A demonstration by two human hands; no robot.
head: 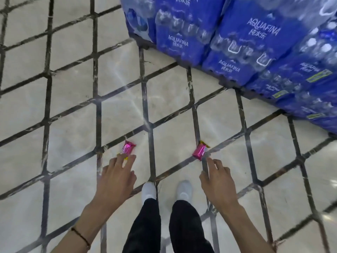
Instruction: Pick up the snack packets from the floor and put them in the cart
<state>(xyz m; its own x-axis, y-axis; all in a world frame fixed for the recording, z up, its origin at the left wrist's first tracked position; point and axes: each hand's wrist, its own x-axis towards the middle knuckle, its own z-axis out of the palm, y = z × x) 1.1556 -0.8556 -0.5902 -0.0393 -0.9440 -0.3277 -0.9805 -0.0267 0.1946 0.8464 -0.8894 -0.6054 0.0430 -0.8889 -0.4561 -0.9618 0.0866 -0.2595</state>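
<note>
Two small pink snack packets lie on the tiled floor ahead of my feet. The left packet (127,148) sits just beyond the fingertips of my left hand (116,178), whose fingers are spread and overlap its near end. The right packet (200,152) lies on a dark tile joint, and my right hand (217,181) reaches toward it with fingers apart, fingertips just short of its near corner. Neither packet is lifted. No cart is in view.
Stacked blue shrink-wrapped packs of water bottles (237,42) on a pallet fill the upper right. My white shoes (149,190) and dark trousers stand between my arms. Beige floor tiles with dark joints (54,106) stretch to the left.
</note>
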